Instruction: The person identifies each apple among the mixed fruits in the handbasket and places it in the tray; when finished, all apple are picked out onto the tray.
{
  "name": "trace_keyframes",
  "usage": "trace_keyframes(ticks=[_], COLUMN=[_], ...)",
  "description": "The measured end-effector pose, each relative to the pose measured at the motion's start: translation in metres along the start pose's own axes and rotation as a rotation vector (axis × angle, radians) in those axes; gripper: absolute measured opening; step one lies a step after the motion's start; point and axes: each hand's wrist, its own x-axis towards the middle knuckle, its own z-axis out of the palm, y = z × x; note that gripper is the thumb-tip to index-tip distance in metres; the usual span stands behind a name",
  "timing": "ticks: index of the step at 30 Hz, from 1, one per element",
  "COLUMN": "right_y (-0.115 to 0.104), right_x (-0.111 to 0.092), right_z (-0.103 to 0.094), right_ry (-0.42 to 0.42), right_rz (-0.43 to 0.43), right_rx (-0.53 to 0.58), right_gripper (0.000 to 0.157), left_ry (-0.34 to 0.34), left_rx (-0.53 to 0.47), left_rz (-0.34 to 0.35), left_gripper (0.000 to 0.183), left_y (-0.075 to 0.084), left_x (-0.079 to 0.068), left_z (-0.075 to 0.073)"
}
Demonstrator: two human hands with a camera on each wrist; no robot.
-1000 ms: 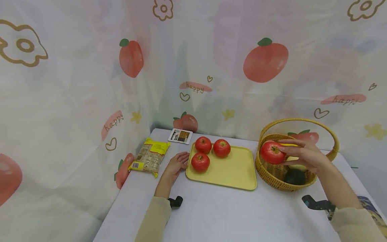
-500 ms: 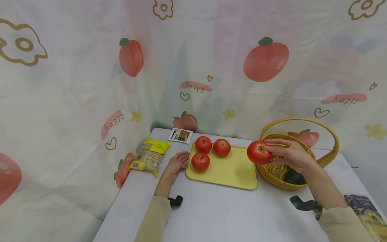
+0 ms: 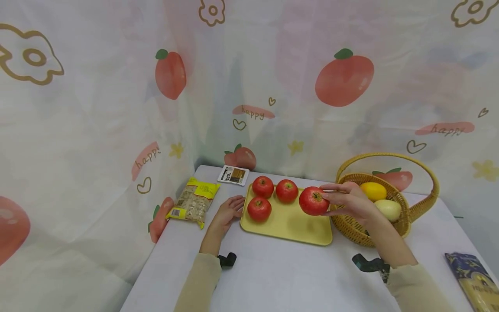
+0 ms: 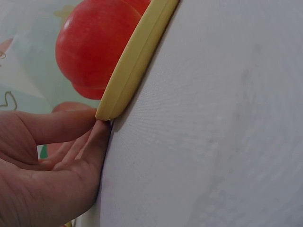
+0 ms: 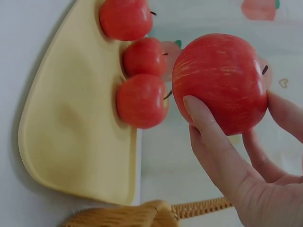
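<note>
My right hand (image 3: 352, 201) grips a red apple (image 3: 313, 201) between thumb and fingers, above the right part of a yellow tray (image 3: 290, 229). In the right wrist view the held apple (image 5: 221, 82) has its stem pointing right, with the thumb across its near side. Two apples stand along the tray's back, one of them an apple (image 3: 286, 191) nearer the middle. A third apple (image 3: 259, 209) sits in front at the left. At the tray's left edge, my left hand (image 3: 225, 214) holds the rim, thumb and finger pinching its corner (image 4: 105, 109) in the left wrist view.
Right of the tray stands a wicker basket (image 3: 351, 234) with a tall handle, holding a yellow lemon-like fruit (image 3: 373, 191) and a pale round fruit (image 3: 387, 210). A yellow food bag (image 3: 195, 201) and white packet (image 3: 233, 175) lie left; a blue-and-gold bag (image 3: 471, 279) lies right.
My right hand has carried the apple leftward from above the basket to above the tray, uncovering the fruit in the basket. The left hand has stayed at the tray's edge.
</note>
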Motion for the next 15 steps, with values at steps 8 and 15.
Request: trace_keyframes(ticks=[8,15], right_y=[0.010,0.017], right_x=[0.010,0.019], right_z=[0.016,0.025], right_ry=[0.019,0.042], right_rz=[0.044,0.079], right_rx=[0.032,0.068], right_gripper=[0.058,0.058], left_ry=[0.004,-0.001], left_rx=[0.014,0.006], left_rz=[-0.001,-0.001], left_gripper=[0.077,0.077], left_y=[0.000,0.000], left_x=[0.000,0.000], left_z=[0.000,0.000])
